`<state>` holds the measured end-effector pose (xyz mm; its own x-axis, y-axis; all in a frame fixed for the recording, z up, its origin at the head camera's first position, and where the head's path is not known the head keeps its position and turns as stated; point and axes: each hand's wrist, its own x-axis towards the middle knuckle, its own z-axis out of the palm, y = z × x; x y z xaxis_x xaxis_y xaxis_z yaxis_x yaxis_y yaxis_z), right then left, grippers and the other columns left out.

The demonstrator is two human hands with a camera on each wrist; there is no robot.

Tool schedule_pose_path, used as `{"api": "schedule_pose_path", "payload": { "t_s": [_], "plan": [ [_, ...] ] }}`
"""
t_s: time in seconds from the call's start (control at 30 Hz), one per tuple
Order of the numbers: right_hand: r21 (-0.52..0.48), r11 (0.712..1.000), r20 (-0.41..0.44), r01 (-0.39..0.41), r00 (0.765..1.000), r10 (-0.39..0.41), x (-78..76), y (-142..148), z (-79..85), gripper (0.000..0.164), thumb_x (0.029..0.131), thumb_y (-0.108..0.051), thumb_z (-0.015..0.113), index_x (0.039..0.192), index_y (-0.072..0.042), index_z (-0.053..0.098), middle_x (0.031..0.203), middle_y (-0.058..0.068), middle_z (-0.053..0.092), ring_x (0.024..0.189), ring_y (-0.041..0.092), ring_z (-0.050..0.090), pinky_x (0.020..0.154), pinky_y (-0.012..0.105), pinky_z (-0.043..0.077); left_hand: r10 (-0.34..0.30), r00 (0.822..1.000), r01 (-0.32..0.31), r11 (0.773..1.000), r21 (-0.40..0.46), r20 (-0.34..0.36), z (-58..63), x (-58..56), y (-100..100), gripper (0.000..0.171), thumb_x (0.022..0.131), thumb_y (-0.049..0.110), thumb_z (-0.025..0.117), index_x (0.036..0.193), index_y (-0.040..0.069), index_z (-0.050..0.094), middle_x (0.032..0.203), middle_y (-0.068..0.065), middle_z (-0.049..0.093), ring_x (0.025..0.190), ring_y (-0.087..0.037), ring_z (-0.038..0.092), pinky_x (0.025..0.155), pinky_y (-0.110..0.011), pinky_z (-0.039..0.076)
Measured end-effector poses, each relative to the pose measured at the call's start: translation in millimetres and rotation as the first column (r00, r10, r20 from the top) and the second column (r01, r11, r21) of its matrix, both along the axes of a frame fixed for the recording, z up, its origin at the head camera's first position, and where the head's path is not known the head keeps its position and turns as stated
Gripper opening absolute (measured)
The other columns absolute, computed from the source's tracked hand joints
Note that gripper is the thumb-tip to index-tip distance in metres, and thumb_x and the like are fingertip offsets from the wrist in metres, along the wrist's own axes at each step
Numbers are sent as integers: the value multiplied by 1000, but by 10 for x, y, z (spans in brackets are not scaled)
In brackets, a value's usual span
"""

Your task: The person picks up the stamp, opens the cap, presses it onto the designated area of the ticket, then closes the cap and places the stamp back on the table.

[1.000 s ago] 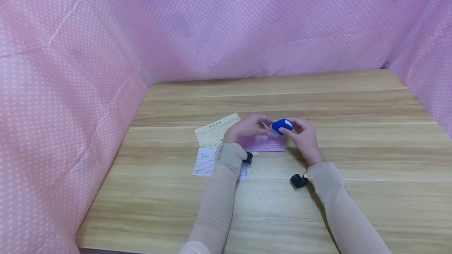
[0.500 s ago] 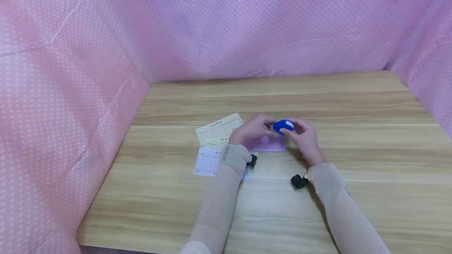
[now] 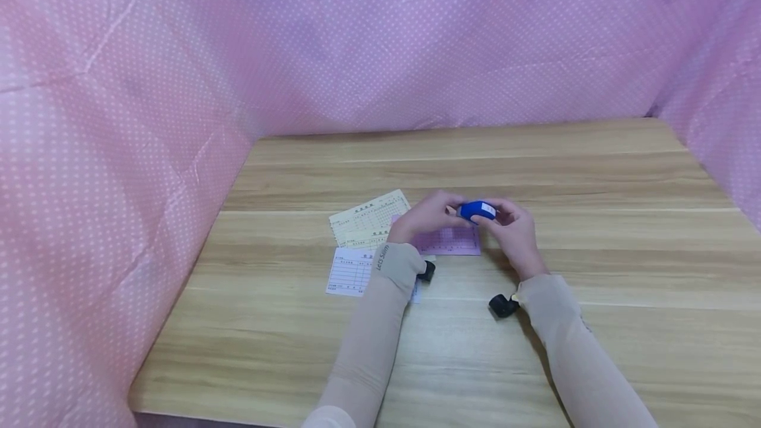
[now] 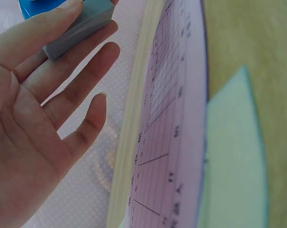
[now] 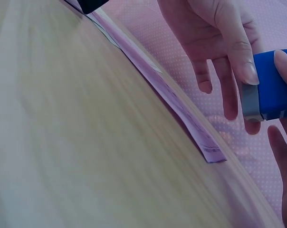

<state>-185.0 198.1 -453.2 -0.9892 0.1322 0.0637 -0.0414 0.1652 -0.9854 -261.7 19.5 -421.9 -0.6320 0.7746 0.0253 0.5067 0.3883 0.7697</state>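
Note:
A small blue stamp [image 3: 477, 211] with a white label on one end is held in the air above a pink printed form [image 3: 448, 242]. My right hand [image 3: 516, 233] grips its blue body [image 5: 271, 78] between thumb and fingers. From the other side my left hand [image 3: 428, 216] pinches the grey cap [image 4: 82, 27] at the stamp's end, thumb on one face and fingers behind. The left hand's lower fingers spread loosely away from the cap. Cap and body sit against each other in the right wrist view.
Cream printed forms [image 3: 365, 220] overlap left of the pink one, and a white form [image 3: 347, 273] lies nearer, partly under my left forearm. Pale green paper [image 4: 236, 152] pokes out beneath the pink sheet. A polka-dot pink cloth [image 3: 380, 45] surrounds the wooden table [image 3: 267, 349].
My left hand has shifted slightly right, closing up toward the right hand at the stamp's grey end. The right hand and the stamp have barely moved. The papers stay in place.

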Motion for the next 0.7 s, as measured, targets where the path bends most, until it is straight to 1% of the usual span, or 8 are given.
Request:
{"api": "schedule_pose_path", "payload": {
  "t_s": [0.17, 0.3, 0.4, 0.53, 0.7],
  "plan": [
    [-22, 1000, -5, -4, 1000, 4, -1, -5, 8, 38, 84, -28, 76, 115, -9, 66, 114, -12, 62, 108, 3, 58, 89, 10, 48, 14, 1000, -14, 1000, -4, 8, 19, 10, -11, 16, 87, 18, 72, 100, 9, 70, 91, 0, 68, 88, -7, 60, 84, -18, 48],
    [-25, 1000, 3, -2, 1000, 2, 3, -8, 17, 36, 83, -27, 77, 113, -10, 67, 112, -14, 62, 107, 3, 58, 88, 10, 49, 16, 1000, -16, 1000, -16, 6, 28, 9, -20, 16, 87, 19, 72, 100, 10, 70, 91, 1, 68, 90, -6, 61, 86, -17, 48],
    [-18, 1000, 1, 1, 1000, -1, 10, -15, 25, 35, 82, -26, 78, 111, -10, 67, 110, -15, 62, 107, 3, 57, 89, 10, 48, 16, 1000, -16, 1000, -24, -15, 32, 9, -28, 14, 88, 19, 72, 99, 11, 71, 92, 2, 69, 90, -6, 62, 85, -18, 48],
    [-22, 1000, -4, 3, 1000, -3, 10, -20, 26, 35, 82, -24, 78, 111, -9, 67, 109, -15, 62, 107, 4, 57, 89, 11, 49, 8, 999, -9, 1000, -12, -36, 28, 6, -35, 11, 88, 19, 71, 96, 11, 71, 88, 2, 68, 86, -7, 60, 83, -18, 48],
    [-13, 1000, 8, 12, 1000, -12, -2, -19, 16, 37, 82, -27, 78, 113, -9, 67, 109, -14, 62, 106, 4, 58, 88, 11, 49, 6, 1000, -6, 1000, -5, -15, 21, 2, -39, 12, 87, 18, 72, 96, 11, 70, 87, 2, 67, 87, -6, 59, 85, -18, 48]
  ]
}}
